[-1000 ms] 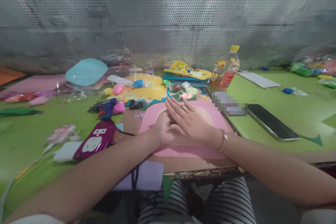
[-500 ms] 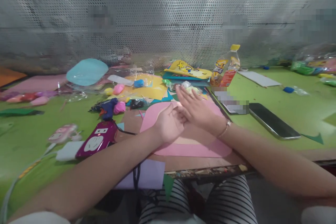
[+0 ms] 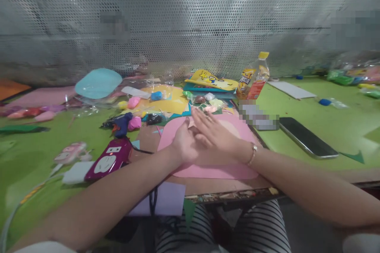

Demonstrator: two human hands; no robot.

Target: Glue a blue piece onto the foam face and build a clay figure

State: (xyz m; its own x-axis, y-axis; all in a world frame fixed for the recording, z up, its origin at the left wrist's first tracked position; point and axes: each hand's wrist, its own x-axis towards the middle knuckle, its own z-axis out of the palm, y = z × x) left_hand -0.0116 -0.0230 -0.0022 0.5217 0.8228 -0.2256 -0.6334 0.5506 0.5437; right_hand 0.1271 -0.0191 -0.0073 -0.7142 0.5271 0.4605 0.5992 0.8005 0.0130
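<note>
I'm seeing a thin black cord (image 3: 152, 199) hanging over a flat lavender sheet (image 3: 172, 198) near the left forearm; a snag could be pulling the glossy magenta box (image 3: 109, 159). Left hand (image 3: 185, 143) and right hand (image 3: 218, 134) are pressing together, palm facing palm; I can't tell if anything's between. The pink round-cornered sheet (image 3: 212, 171) is lying beneath; a dropping wrist could be creasing it. Farther off, a yellow-capped clear plastic bottle (image 3: 253, 81) is standing; overreaching could be tipping it.

Black phone (image 3: 308, 137) on green tabletop (image 3: 350, 126)
</note>
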